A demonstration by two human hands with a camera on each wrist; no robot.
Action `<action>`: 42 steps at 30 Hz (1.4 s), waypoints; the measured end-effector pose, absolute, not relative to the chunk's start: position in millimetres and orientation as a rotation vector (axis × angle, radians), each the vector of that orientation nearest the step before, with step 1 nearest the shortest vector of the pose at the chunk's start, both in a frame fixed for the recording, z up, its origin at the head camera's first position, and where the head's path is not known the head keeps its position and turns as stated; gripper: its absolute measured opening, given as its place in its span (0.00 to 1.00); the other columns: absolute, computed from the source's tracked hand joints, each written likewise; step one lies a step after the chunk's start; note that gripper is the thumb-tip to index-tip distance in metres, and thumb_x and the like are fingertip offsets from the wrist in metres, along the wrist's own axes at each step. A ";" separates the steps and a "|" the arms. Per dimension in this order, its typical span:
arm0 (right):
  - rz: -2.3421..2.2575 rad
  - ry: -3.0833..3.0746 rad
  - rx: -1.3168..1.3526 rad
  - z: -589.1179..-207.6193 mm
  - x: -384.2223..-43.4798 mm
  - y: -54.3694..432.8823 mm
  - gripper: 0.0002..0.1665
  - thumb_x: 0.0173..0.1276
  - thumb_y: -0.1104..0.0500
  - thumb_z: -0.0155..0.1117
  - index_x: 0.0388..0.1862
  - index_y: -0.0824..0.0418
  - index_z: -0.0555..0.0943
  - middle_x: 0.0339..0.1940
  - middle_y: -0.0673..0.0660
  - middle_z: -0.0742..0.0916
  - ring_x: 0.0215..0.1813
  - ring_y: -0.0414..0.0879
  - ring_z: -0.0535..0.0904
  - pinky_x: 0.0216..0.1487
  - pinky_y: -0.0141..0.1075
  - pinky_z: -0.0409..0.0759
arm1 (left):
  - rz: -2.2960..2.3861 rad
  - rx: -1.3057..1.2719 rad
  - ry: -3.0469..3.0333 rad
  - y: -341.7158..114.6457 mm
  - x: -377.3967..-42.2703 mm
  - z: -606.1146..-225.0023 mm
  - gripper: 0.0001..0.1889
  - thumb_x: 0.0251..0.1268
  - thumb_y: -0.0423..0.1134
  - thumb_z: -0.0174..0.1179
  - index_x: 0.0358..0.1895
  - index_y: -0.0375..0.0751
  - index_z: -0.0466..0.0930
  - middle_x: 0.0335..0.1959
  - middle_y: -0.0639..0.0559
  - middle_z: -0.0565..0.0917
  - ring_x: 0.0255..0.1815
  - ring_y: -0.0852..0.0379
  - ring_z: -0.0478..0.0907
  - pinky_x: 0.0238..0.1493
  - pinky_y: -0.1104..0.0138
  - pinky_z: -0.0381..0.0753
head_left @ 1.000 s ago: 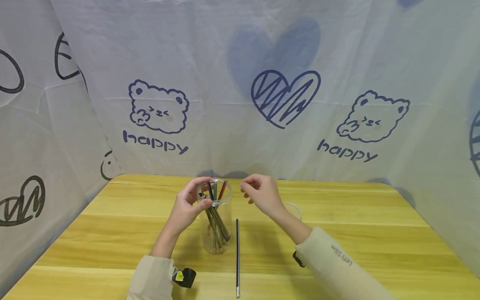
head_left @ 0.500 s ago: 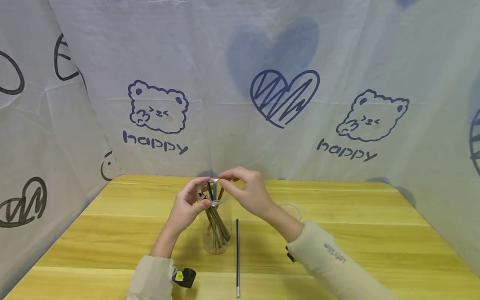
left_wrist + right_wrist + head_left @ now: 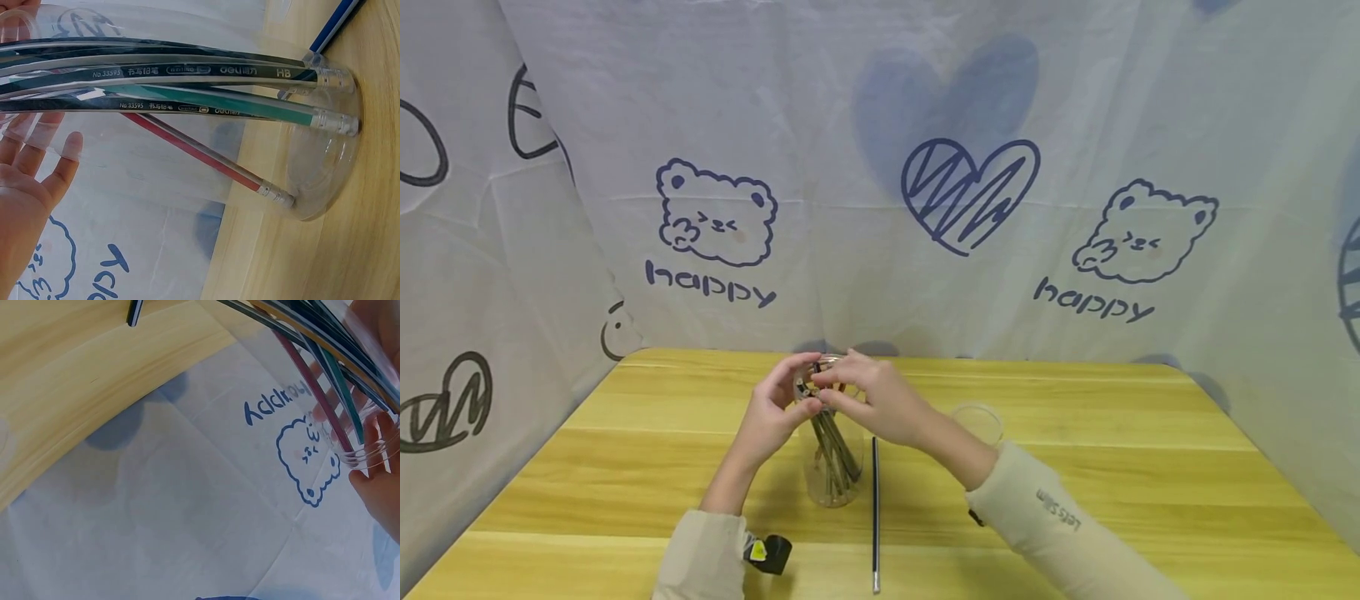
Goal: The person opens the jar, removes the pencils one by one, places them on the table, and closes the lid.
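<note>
My left hand (image 3: 775, 408) grips a tall clear plastic jar (image 3: 831, 496) near its rim, thumb at the front and fingers round the far side. Inside lean several pencils (image 3: 835, 450), mostly dark green, with their eraser ends down in the left wrist view. A red pencil (image 3: 200, 153) and a bright green pencil (image 3: 250, 103) are among them. My right hand (image 3: 880, 400) is over the jar's mouth, its fingertips dipping in at the pencils' upper ends, thumb and forefinger slightly apart. The right wrist view shows the fingers (image 3: 373, 437) beside the pencil tips.
On the wooden table (image 3: 625, 467), a dark blue pencil (image 3: 875, 508) lies just right of the jar, eraser end toward me. A clear round lid (image 3: 1000, 423) lies behind my right forearm. A printed cloth (image 3: 850, 283) hangs along the table's back edge.
My right hand has come leftward from beside the jar to its mouth, the fingertips now reaching in over the pencils. My left hand and the jar have stayed put.
</note>
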State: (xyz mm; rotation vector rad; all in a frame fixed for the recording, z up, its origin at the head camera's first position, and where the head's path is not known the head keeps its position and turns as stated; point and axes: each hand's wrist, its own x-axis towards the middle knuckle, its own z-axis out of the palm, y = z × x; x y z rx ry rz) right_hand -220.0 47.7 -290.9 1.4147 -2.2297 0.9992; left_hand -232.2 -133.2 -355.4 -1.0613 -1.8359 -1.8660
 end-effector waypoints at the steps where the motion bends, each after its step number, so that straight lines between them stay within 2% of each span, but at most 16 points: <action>1: 0.983 -2.246 1.428 -290.9 -219.7 47.9 0.12 0.64 0.65 0.56 0.44 0.69 0.79 0.40 0.58 0.83 0.47 0.48 0.76 0.60 0.38 0.63 | -1.862 -1.062 -1.837 -133.2 -232.4 -355.5 0.31 0.57 0.44 0.59 0.57 0.25 0.63 0.49 0.49 0.75 0.46 0.58 0.73 0.41 0.70 0.76; 3: 0.959 -2.278 1.450 -291.2 -219.5 48.3 0.12 0.65 0.65 0.54 0.45 0.69 0.79 0.40 0.58 0.83 0.51 0.49 0.74 0.66 0.41 0.51 | -1.858 -1.060 -1.842 -133.3 -233.0 -356.0 0.30 0.57 0.44 0.59 0.57 0.26 0.64 0.49 0.46 0.74 0.46 0.58 0.73 0.40 0.69 0.76; 11: 0.931 -2.319 1.508 -288.7 -218.7 50.5 0.12 0.64 0.66 0.55 0.45 0.69 0.79 0.39 0.58 0.84 0.48 0.46 0.77 0.66 0.44 0.48 | -1.872 -1.047 -1.853 -133.7 -233.1 -357.2 0.29 0.57 0.43 0.60 0.57 0.27 0.64 0.51 0.43 0.73 0.47 0.56 0.72 0.39 0.69 0.77; 15: 0.924 -2.310 1.517 -286.2 -218.2 51.4 0.11 0.62 0.67 0.57 0.43 0.69 0.80 0.38 0.58 0.84 0.43 0.45 0.80 0.65 0.45 0.50 | -1.876 -1.040 -1.858 -133.9 -233.3 -357.2 0.29 0.57 0.43 0.60 0.57 0.27 0.63 0.51 0.42 0.73 0.47 0.56 0.72 0.38 0.68 0.77; 23: 0.942 -2.242 1.452 -286.8 -220.4 52.5 0.08 0.56 0.67 0.63 0.37 0.67 0.82 0.31 0.55 0.85 0.36 0.41 0.80 0.63 0.45 0.57 | -1.872 -1.028 -1.856 -133.3 -232.4 -357.2 0.30 0.56 0.43 0.60 0.57 0.27 0.64 0.51 0.32 0.71 0.49 0.50 0.71 0.43 0.67 0.76; 27: 0.998 -2.225 1.415 -287.6 -220.4 53.2 0.09 0.55 0.66 0.65 0.36 0.68 0.81 0.30 0.55 0.85 0.35 0.41 0.78 0.49 0.36 0.73 | -1.875 -1.031 -1.843 -132.7 -231.9 -356.7 0.30 0.57 0.44 0.60 0.57 0.27 0.64 0.52 0.40 0.73 0.50 0.50 0.71 0.44 0.68 0.75; 30: 1.047 -2.226 1.398 -288.8 -220.5 53.8 0.09 0.56 0.66 0.65 0.36 0.68 0.81 0.30 0.56 0.84 0.35 0.42 0.77 0.35 0.30 0.76 | -1.880 -1.038 -1.829 -132.3 -231.8 -356.4 0.29 0.57 0.42 0.60 0.57 0.26 0.63 0.52 0.46 0.73 0.50 0.47 0.70 0.43 0.68 0.75; 33: 1.092 -2.235 1.365 -289.5 -220.6 54.1 0.08 0.56 0.66 0.64 0.36 0.69 0.81 0.32 0.57 0.84 0.35 0.43 0.78 0.35 0.31 0.77 | -1.872 -1.035 -1.834 -132.0 -231.8 -356.3 0.29 0.57 0.42 0.60 0.56 0.25 0.64 0.52 0.49 0.74 0.50 0.46 0.70 0.43 0.68 0.75; 37: 1.154 -2.218 1.273 -289.1 -220.5 54.1 0.10 0.58 0.67 0.63 0.39 0.69 0.78 0.31 0.57 0.84 0.35 0.43 0.79 0.30 0.30 0.75 | -1.864 -1.008 -1.853 -132.1 -231.3 -356.2 0.30 0.56 0.44 0.60 0.56 0.26 0.64 0.52 0.49 0.74 0.51 0.51 0.71 0.42 0.68 0.76; 42: 1.252 -2.055 1.173 -288.5 -222.3 54.1 0.05 0.58 0.71 0.60 0.33 0.68 0.74 0.27 0.58 0.83 0.31 0.46 0.80 0.31 0.29 0.77 | -1.863 -0.983 -1.867 -132.1 -230.5 -356.1 0.29 0.55 0.41 0.61 0.56 0.26 0.64 0.53 0.49 0.73 0.51 0.55 0.71 0.47 0.67 0.74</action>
